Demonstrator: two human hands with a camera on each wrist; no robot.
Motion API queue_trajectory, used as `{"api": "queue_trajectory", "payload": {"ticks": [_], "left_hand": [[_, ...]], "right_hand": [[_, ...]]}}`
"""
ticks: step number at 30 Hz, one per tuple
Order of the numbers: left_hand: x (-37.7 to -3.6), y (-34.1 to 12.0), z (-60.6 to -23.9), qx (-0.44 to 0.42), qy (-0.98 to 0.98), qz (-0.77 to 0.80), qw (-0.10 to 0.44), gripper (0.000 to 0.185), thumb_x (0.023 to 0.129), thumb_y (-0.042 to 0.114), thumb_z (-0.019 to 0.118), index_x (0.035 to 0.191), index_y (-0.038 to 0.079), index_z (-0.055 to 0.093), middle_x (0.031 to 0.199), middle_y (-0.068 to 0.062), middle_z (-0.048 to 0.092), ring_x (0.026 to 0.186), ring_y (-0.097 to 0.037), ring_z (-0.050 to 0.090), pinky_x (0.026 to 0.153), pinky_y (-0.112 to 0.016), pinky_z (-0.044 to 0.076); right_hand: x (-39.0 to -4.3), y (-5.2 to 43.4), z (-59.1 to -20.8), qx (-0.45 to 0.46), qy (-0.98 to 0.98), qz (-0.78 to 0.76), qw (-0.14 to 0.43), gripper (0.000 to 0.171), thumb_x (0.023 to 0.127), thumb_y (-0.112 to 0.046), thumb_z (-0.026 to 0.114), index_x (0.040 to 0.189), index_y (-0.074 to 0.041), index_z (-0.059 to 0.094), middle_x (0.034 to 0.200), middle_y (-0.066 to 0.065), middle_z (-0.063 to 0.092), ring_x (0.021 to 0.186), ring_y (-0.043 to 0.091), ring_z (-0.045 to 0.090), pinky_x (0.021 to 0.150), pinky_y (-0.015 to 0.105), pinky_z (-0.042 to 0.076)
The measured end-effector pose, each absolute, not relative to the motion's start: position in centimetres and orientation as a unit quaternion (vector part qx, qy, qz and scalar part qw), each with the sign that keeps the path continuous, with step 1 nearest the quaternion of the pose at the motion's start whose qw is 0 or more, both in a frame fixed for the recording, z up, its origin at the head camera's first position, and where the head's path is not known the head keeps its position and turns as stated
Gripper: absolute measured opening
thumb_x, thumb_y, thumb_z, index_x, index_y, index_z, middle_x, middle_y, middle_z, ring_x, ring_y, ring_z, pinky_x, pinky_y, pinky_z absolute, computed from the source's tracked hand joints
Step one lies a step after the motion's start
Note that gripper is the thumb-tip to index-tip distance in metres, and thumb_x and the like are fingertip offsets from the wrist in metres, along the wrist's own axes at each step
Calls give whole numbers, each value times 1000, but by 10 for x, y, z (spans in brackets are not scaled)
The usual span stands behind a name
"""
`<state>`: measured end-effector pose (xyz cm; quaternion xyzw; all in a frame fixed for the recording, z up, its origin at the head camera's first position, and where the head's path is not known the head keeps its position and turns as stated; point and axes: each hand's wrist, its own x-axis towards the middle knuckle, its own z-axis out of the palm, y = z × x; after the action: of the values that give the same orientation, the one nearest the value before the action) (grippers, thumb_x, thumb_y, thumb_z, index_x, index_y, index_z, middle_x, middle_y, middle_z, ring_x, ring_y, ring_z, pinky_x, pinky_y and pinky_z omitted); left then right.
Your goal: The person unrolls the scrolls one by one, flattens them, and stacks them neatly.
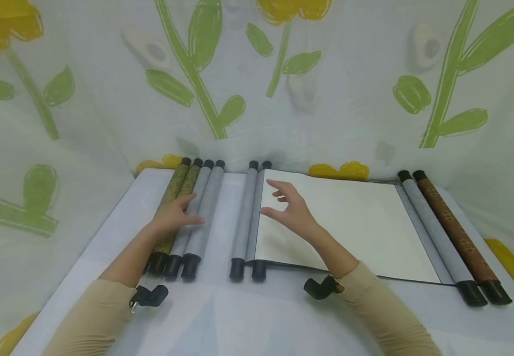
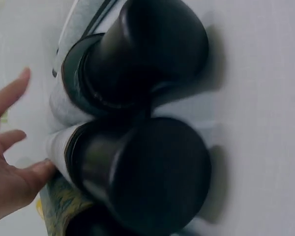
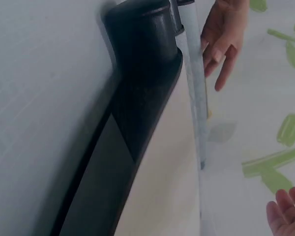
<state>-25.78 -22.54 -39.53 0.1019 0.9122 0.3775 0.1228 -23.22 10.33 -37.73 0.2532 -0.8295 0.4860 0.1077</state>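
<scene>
So, the wide cream scroll sheet [image 1: 350,227] lies spread out from the centre to the right of the head view, with a dark brown patterned roll [image 1: 460,235] past its right end. The right hand [image 1: 294,210] is over its left part, thumb and fingers apart in a C, gripping nothing. Left of centre, the left hand [image 1: 172,216] has its fingers loosely spread over slim grey rolls [image 1: 205,212] and mottled green-gold rolls [image 1: 177,183]; no grip there, can't tell if it's touching. Left wrist cam adds the round faces of glossy black end caps [image 2: 160,172], huge mid-frame. Right wrist cam shows a broad dark strip [image 3: 98,182] under the cream edge, just a thin line from the head.
</scene>
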Motion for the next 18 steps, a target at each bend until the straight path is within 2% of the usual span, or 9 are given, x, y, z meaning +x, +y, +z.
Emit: {"api": "queue_trajectory", "payload": {"ticks": [5, 10, 14, 18], "left_hand": [[-258, -224, -400, 72, 904, 394, 152, 94, 82, 29, 73, 150, 0, 15, 153, -28, 15, 138, -47, 15, 110, -56, 21], [-264, -222, -407, 43, 905, 387, 170, 97, 81, 32, 74, 151, 3, 13, 152, -30, 11, 139, -47, 10, 110, -57, 17], [-265, -217, -411, 36, 916, 365, 162, 98, 79, 35, 75, 151, 6, 15, 152, -30, 13, 139, -47, 11, 110, -58, 16], [-264, -211, -414, 26, 927, 343, 151, 99, 78, 38, 75, 152, 9, 16, 152, -29, 14, 139, -47, 13, 109, -59, 18]], "right_hand": [[-239, 84, -381, 266, -830, 484, 79, 69, 78, -15, 77, 138, -5, 44, 134, 16, 46, 110, 33, 53, 95, 48, 45], [-249, 65, -386, 271, -836, 475, 43, 69, 80, -17, 76, 139, -4, 43, 134, 19, 45, 111, 39, 51, 92, 49, 46], [-256, 52, -389, 253, -846, 469, 6, 70, 81, -22, 75, 141, -8, 42, 138, 16, 44, 114, 37, 52, 91, 47, 47], [-261, 37, -395, 234, -853, 465, -35, 71, 83, -26, 73, 143, -12, 40, 142, 12, 40, 117, 32, 51, 91, 41, 48]]}}
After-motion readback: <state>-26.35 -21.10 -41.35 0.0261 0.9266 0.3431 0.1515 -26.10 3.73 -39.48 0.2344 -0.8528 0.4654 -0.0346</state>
